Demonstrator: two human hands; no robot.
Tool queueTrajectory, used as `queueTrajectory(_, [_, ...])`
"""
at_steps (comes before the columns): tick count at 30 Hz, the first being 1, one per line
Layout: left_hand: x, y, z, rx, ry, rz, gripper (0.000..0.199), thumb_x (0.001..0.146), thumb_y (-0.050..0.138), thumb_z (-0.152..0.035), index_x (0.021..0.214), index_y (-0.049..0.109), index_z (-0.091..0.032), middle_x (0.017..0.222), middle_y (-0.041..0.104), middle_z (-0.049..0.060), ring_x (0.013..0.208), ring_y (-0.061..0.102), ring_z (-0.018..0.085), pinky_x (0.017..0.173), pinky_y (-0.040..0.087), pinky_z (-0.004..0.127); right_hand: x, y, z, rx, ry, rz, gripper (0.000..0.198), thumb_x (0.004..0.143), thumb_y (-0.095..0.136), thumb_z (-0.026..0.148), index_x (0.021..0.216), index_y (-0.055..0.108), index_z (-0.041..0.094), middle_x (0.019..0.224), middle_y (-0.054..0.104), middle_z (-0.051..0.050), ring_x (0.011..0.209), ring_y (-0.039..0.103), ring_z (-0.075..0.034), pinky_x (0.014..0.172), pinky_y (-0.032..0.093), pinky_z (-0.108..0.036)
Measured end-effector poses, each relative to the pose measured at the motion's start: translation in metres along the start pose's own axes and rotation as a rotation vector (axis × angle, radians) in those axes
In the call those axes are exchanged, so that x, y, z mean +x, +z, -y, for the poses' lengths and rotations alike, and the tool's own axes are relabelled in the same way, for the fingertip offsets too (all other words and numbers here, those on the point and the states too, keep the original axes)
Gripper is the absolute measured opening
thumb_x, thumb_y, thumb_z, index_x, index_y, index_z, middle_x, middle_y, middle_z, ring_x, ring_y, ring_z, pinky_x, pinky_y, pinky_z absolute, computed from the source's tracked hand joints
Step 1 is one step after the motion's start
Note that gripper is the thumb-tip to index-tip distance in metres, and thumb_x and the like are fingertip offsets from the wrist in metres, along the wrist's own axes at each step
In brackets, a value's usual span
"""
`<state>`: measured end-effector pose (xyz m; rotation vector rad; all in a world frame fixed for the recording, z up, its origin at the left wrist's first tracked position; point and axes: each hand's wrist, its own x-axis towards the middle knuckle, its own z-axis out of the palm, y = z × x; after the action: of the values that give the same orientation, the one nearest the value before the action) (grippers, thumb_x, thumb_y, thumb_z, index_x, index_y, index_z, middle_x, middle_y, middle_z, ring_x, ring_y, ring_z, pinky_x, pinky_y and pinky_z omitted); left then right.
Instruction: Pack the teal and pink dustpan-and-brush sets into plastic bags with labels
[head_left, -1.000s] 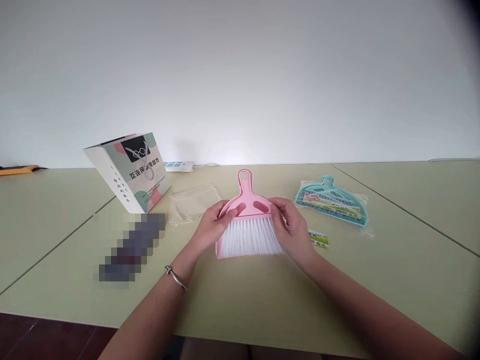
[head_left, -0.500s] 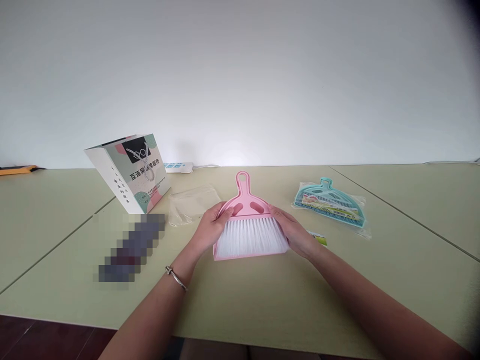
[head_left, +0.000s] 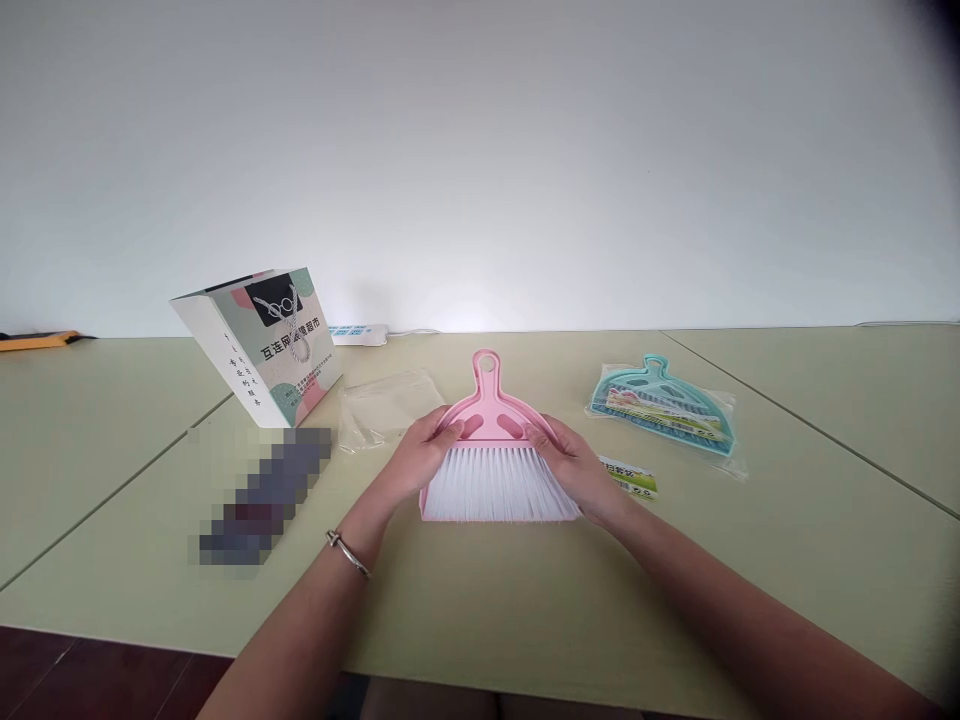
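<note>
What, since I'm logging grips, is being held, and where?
A pink brush and dustpan together, by their side edges: left hand on the left, right hand on the right.

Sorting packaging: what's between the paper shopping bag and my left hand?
The head view shows a clear plastic bag between the paper shopping bag and your left hand.
</note>
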<state>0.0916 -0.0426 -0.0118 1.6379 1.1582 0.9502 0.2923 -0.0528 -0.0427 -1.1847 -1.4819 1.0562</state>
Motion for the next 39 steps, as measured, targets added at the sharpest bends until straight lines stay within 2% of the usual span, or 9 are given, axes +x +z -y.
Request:
queueTrajectory(2, [0.000,-0.001,-0.001,0.010,0.006,-0.007,0.035,0.084,0.048,-0.042,0.105,0.063,-0.018,0.100,0.069,0.007,0.100,0.059,0.025,0.084,0.041,0.032,0.000,0.002,0.000,-0.004,-0.011,-0.017,0.044,0.083,0.048,0.055,0.107,0.062,0.021,0.099,0.067,-0.004,0.092,0.060,-0.024,0.074,0.046,-0.032])
queueTrajectory(8, [0.001,0.001,0.002,0.092,0.047,-0.047,0.038,0.087,0.042,-0.044,0.104,0.065,-0.018,0.102,0.069,0.006,0.098,0.058,0.023,0.085,0.040,0.032,0.001,0.004,0.000,-0.059,0.030,-0.057,0.045,0.083,0.045,0.057,0.102,0.063,0.021,0.089,0.068,-0.003,0.080,0.060,-0.022,0.065,0.044,-0.030])
queueTrajectory(13, [0.001,0.002,0.001,0.105,0.065,-0.058,0.037,0.087,0.041,-0.043,0.104,0.064,-0.020,0.102,0.069,0.005,0.096,0.058,0.021,0.083,0.039,0.029,0.000,0.003,0.001,-0.088,0.006,-0.058,0.045,0.085,0.043,0.056,0.104,0.063,0.021,0.090,0.067,-0.004,0.082,0.060,-0.023,0.066,0.044,-0.030])
queueTrajectory(18, [0.000,0.004,-0.002,0.124,0.058,-0.087,0.034,0.086,0.041,-0.044,0.091,0.063,-0.019,0.096,0.069,0.004,0.088,0.057,0.021,0.075,0.039,0.028,0.001,0.002,-0.001,-0.142,-0.008,-0.058,0.046,0.085,0.041,0.057,0.104,0.063,0.021,0.093,0.068,-0.004,0.084,0.060,-0.024,0.068,0.045,-0.032])
queueTrajectory(21, [-0.001,0.002,-0.003,0.125,0.029,-0.075,0.031,0.086,0.042,-0.044,0.083,0.061,-0.019,0.086,0.068,0.003,0.085,0.057,0.020,0.073,0.038,0.028,0.001,0.002,-0.002,-0.126,0.004,-0.018,0.045,0.085,0.041,0.057,0.104,0.063,0.022,0.092,0.068,-0.004,0.085,0.060,-0.024,0.069,0.045,-0.033])
queueTrajectory(26, [-0.003,-0.008,-0.006,0.129,-0.103,-0.007,0.035,0.082,0.045,-0.052,0.078,0.058,-0.019,0.078,0.062,0.001,0.075,0.055,0.019,0.065,0.037,0.027,0.001,0.002,-0.001,-0.123,0.037,-0.003,0.042,0.085,0.042,0.054,0.103,0.064,0.024,0.095,0.068,-0.002,0.087,0.060,-0.024,0.072,0.045,-0.034])
queueTrajectory(30, [-0.004,-0.015,-0.013,0.206,-0.085,0.004,0.042,0.080,0.046,-0.059,0.077,0.060,-0.019,0.074,0.058,0.000,0.071,0.052,0.017,0.064,0.036,0.027,-0.005,0.009,0.005,-0.150,-0.004,0.075,0.040,0.086,0.041,0.052,0.100,0.066,0.023,0.088,0.068,-0.002,0.084,0.061,-0.023,0.071,0.045,-0.032])
queueTrajectory(33, [-0.004,-0.017,-0.015,0.176,-0.084,0.007,0.046,0.079,0.044,-0.061,0.076,0.060,-0.017,0.073,0.058,0.002,0.068,0.052,0.017,0.062,0.038,0.028,-0.011,0.018,0.010,-0.142,-0.057,0.145,0.041,0.087,0.040,0.051,0.099,0.065,0.021,0.088,0.068,-0.003,0.085,0.060,-0.023,0.073,0.045,-0.032])
queueTrajectory(39, [-0.002,-0.012,-0.010,0.127,-0.081,-0.042,0.049,0.079,0.042,-0.065,0.073,0.054,-0.018,0.068,0.051,0.000,0.062,0.047,0.014,0.059,0.039,0.026,-0.018,0.026,0.017,-0.110,-0.053,0.143,0.040,0.088,0.039,0.049,0.104,0.064,0.022,0.092,0.067,-0.003,0.088,0.061,-0.023,0.077,0.046,-0.033])
